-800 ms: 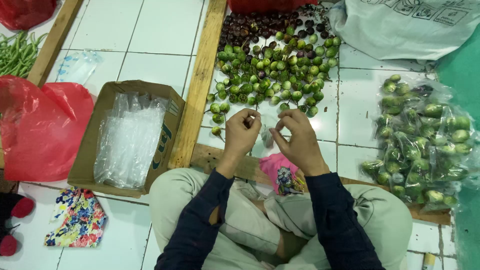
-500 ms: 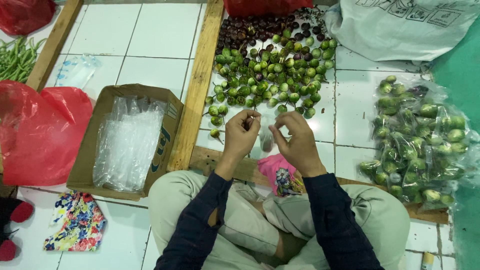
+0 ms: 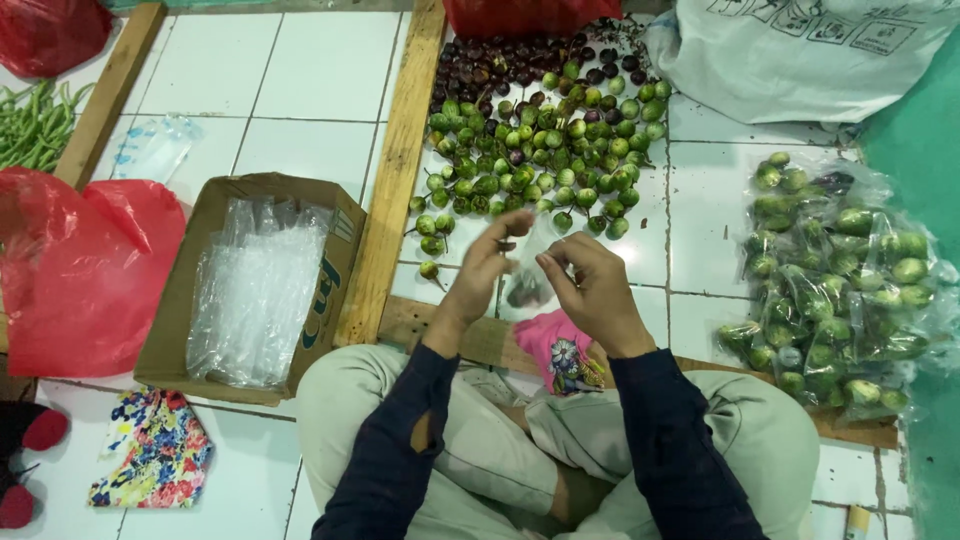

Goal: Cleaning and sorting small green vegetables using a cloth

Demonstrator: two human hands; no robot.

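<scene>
Fingers (image 3: 515,228) pinching clear, thin plastic bag (image 3: 530,265)

White tiled floor (image 3: 300,80), split by wooden slats (image 3: 395,180). On it: loose eggplants (image 3: 540,150) at the far edge, filled bags (image 3: 840,290) right, a carton (image 3: 180,300) and red bag (image 3: 70,280) left, green beans (image 3: 35,125) beyond.

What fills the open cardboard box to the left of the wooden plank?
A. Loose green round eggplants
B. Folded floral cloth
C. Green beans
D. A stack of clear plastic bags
D. The cardboard box left of the wooden plank holds a stack of clear plastic bags; the loose green eggplants lie on the tiled floor right of the plank, beyond the left hand and right hand.
</scene>
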